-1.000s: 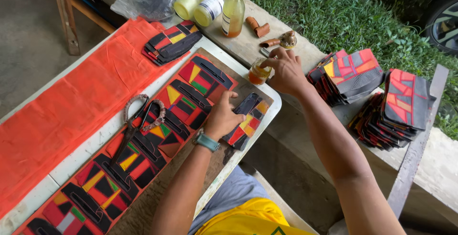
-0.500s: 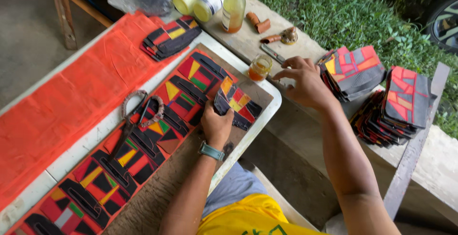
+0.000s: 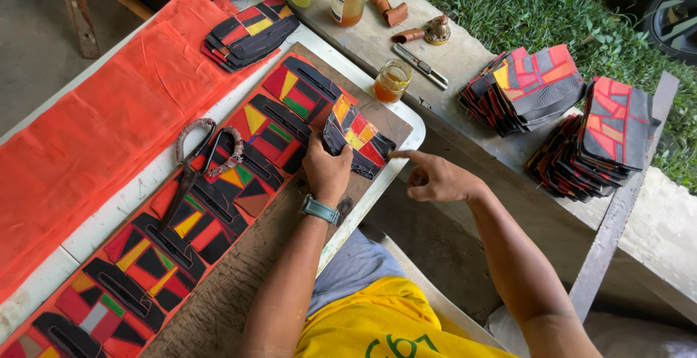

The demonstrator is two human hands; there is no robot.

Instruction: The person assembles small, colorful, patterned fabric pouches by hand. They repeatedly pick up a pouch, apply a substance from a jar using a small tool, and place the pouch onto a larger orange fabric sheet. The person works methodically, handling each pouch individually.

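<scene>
We are pinching the patchwork piece (image 3: pixel 357 139) in our left hand (image 3: pixel 327 169) while our right hand (image 3: pixel 435 179) (forefinger out, other fingers curled) is risking smearing the glue jar (image 3: pixel 392 80) at one o'clock.

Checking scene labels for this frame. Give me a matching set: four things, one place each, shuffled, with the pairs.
Things:
1. scissors
2. small jar of amber liquid
3. left hand
4. right hand

Places:
A. on the concrete ledge, past the board's corner
B. gripping a patchwork piece at the board's far end
C. lying on the row of patchwork pieces, beside the orange cloth
D. index finger pointing at that held piece, off the board's edge

Pairs: 1-C, 2-A, 3-B, 4-D
</scene>
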